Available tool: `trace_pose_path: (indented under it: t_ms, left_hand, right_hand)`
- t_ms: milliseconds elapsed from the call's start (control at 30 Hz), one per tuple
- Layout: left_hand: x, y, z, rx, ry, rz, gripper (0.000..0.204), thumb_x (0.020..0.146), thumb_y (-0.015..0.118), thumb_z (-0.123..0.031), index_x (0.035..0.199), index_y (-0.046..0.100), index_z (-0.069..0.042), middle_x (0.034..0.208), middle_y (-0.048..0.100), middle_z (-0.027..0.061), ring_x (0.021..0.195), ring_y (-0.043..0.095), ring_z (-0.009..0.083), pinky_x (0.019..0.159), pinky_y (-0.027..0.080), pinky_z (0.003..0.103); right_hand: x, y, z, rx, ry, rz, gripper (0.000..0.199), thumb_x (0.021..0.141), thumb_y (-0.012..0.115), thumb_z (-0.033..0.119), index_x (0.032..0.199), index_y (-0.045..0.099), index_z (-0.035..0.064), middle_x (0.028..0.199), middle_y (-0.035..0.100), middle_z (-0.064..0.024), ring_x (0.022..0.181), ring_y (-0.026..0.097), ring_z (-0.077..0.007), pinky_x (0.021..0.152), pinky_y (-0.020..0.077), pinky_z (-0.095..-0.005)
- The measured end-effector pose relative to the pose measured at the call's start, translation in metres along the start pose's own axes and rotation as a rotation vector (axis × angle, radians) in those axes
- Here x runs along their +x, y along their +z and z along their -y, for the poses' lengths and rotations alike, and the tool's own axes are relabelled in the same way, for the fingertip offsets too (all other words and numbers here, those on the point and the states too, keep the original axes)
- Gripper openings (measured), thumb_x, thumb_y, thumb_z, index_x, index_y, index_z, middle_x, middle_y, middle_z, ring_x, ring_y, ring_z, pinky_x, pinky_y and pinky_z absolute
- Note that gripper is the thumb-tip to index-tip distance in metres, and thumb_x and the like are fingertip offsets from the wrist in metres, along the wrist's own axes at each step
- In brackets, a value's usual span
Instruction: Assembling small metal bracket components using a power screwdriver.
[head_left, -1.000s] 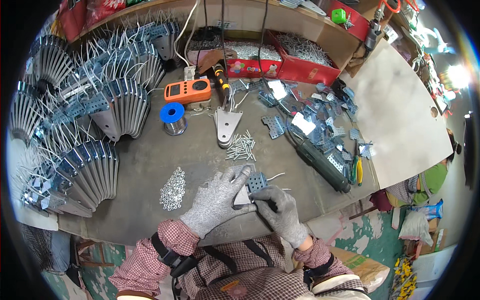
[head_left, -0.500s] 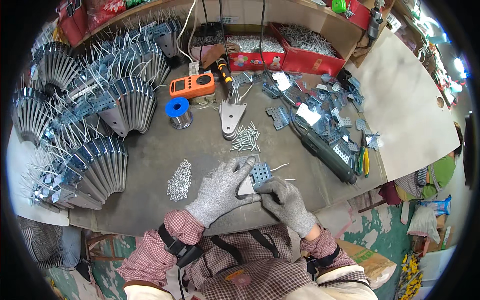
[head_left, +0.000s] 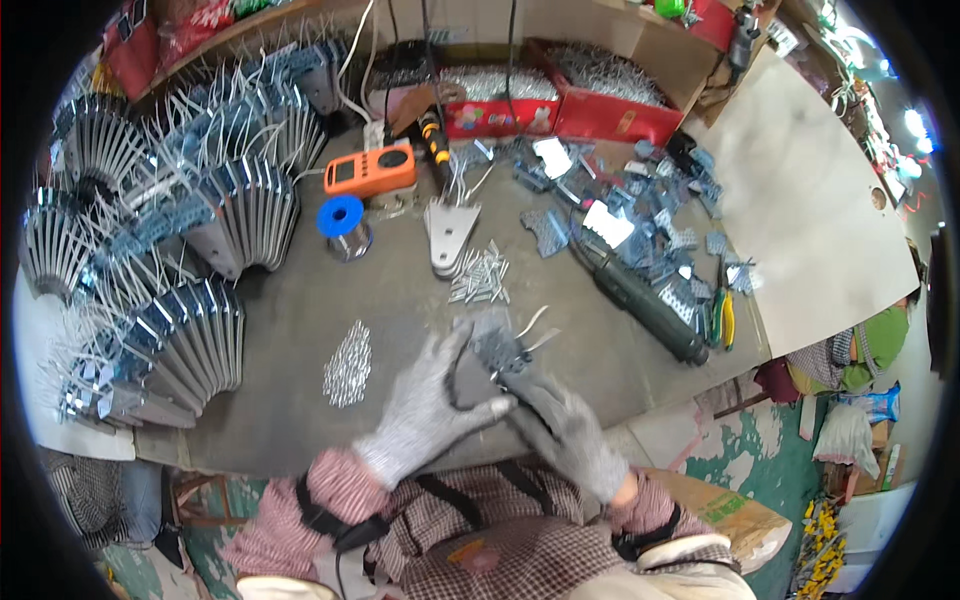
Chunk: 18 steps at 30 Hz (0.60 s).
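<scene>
Near the table's front edge my gloved left hand [head_left: 425, 405] is closed around a flat metal bracket with a blue perforated plate [head_left: 497, 350] and white wires. My right hand [head_left: 570, 430], also gloved, reaches its fingers to the bracket's near side; motion blur and the hand itself hide what its fingertips grip. Left of my hands lies a heap of small nuts [head_left: 348, 368]. Beyond them is a pile of screws [head_left: 480, 275], next to a stack of grey tapered metal plates [head_left: 449, 232].
Rows of wired metal brackets [head_left: 190, 330] fill the left side. Farther back are a solder spool [head_left: 346, 230], an orange meter [head_left: 370, 172] and red boxes of hardware [head_left: 620, 112]. Loose perforated plates [head_left: 660, 235], a dark power screwdriver [head_left: 645, 300] and pliers [head_left: 724, 320] lie right.
The bracket has tilted in my hands, and its blue plate shows darker and blurred. My right fingers have moved left against it. The whole view has shifted slightly.
</scene>
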<state>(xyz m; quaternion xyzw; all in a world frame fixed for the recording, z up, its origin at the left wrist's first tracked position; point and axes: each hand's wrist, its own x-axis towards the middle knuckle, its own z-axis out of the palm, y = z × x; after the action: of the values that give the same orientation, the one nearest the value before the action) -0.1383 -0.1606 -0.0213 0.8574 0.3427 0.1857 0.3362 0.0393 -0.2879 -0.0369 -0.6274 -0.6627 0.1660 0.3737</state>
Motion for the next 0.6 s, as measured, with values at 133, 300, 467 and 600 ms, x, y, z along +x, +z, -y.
trace_pose_path:
  t_ms: [133, 300, 467, 600]
  left_hand:
    - [0.002, 0.008, -0.041, -0.791, -0.285, 0.401, 0.048, 0.099, 0.068, -0.022, 0.138, 0.054, 0.001, 0.133, 0.062, 0.0098, 0.121, 0.058, 0.0202, 0.105, 0.048, 0.035]
    - [0.18, 0.038, -0.024, 0.272, 0.604, -0.406, 0.035, 0.088, 0.061, -0.004, 0.123, 0.059, -0.003, 0.112, 0.063, 0.0191, 0.096, 0.064, 0.0411, 0.085, 0.054, 0.05]
    - [0.231, 0.051, -0.014, 0.393, 0.402, 0.019, 0.028, 0.082, 0.065, -0.006, 0.11, 0.061, -0.004, 0.113, 0.063, 0.0157, 0.111, 0.061, 0.0376, 0.098, 0.049, 0.048]
    - [0.223, 0.032, -0.007, 0.599, 0.67, -0.202, 0.027, 0.081, 0.066, -0.009, 0.108, 0.062, -0.006, 0.111, 0.064, 0.0152, 0.103, 0.064, 0.0366, 0.09, 0.052, 0.048]
  right_hand:
    - [-0.017, 0.001, 0.011, 0.231, 0.251, -0.176, 0.047, 0.092, 0.063, 0.003, 0.136, 0.05, -0.0089, 0.123, 0.061, -0.0265, 0.106, 0.067, -0.0365, 0.083, 0.0556, -0.0454]
    - [-0.019, -0.003, -0.019, -0.078, 0.337, -0.174, 0.053, 0.092, 0.058, 0.0, 0.142, 0.044, -0.0079, 0.125, 0.059, -0.0282, 0.107, 0.065, -0.0402, 0.085, 0.0556, -0.0461]
    - [-0.008, -0.005, -0.018, 0.049, 0.335, -0.23, 0.056, 0.092, 0.057, 0.002, 0.146, 0.043, -0.0042, 0.131, 0.058, -0.0295, 0.118, 0.059, -0.0457, 0.1, 0.0495, -0.0472]
    - [-0.007, -0.002, -0.021, 0.098, 0.28, -0.253, 0.056, 0.093, 0.058, 0.004, 0.147, 0.042, -0.0025, 0.131, 0.058, -0.0308, 0.114, 0.061, -0.0465, 0.097, 0.0513, -0.0475]
